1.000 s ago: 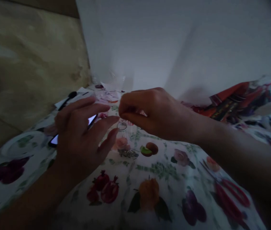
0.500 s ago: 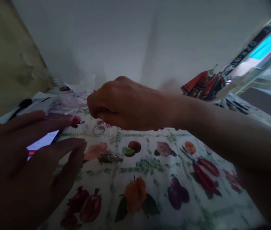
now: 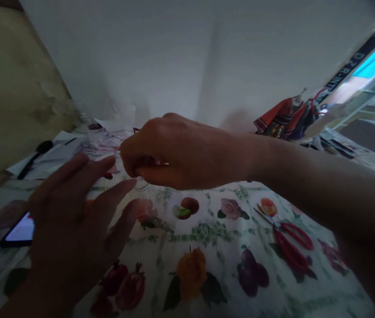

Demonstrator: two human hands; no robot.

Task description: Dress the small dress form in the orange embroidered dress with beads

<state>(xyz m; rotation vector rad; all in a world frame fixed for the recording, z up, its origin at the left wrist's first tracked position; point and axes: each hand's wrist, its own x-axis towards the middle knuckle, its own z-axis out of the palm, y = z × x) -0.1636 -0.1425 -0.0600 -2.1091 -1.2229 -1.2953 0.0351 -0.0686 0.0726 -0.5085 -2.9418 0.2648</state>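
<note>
The right hand (image 3: 170,152) pinches narrow on something too small to tell, just above a clear ring (image 3: 142,186); the left hand (image 3: 74,216) spreads wide beside a phone (image 3: 20,230).

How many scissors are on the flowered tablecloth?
1: red-handled scissors lying at the right of the tablecloth, below the right forearm. More could lie hidden beneath it.

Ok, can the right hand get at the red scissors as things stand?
Probably yes. The right hand hangs above the floral tablecloth, and the red-handled scissors lie off to its side with nothing on the cloth between them. It looks pinched on something too small to make out, which may need setting down first.
</note>
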